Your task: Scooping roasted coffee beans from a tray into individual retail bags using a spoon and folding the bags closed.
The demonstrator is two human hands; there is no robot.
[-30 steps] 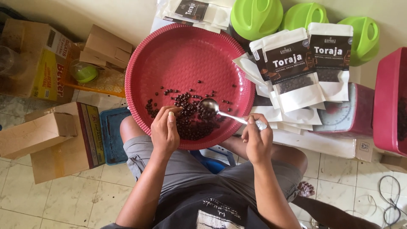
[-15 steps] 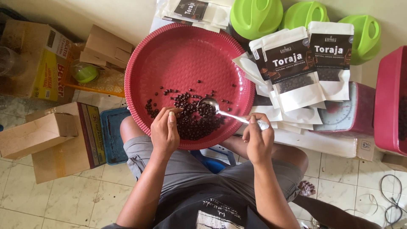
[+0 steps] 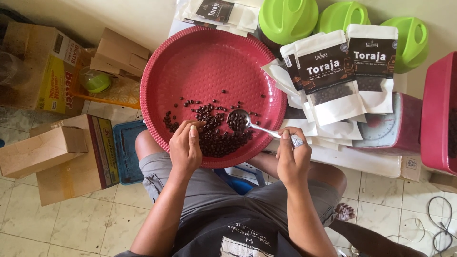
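The person sits over a round red plastic tray (image 3: pixel 209 62) that rests across the lap, with dark roasted coffee beans (image 3: pixel 216 135) gathered in its near half and a few strays scattered toward the middle. Step in hand, as judged: scooping beans with a metal spoon (image 3: pixel 247 123). The spoon's bowl lies level at the right edge of the bean pile and already carries a small heap; its handle runs down and right into the right hand (image 3: pixel 293 159). That hand is closed around the handle end, thumb on top, fingers curled under, wrist raised just beyond the tray's near rim, forearm coming up from the lower right. The left hand (image 3: pixel 185 147) lies on the tray's near rim beside the pile, fingers bent and drawn together, thumb along the top edge, seemingly steadying the tray; whether any bean is pinched under the fingertips cannot be told. Just right of the tray stand white pouches with dark labels and clear windows (image 3: pixel 328 76), some already showing beans, with flat empty ones stacked beneath, partly over a red kitchen scale (image 3: pixel 390 131). Green lids (image 3: pixel 288 19) sit behind; cardboard boxes (image 3: pixel 52 157) lie on the tiled floor to the left. The next move probably calls for lifting the spoon level and slowly, since the load sits proud and could spill.
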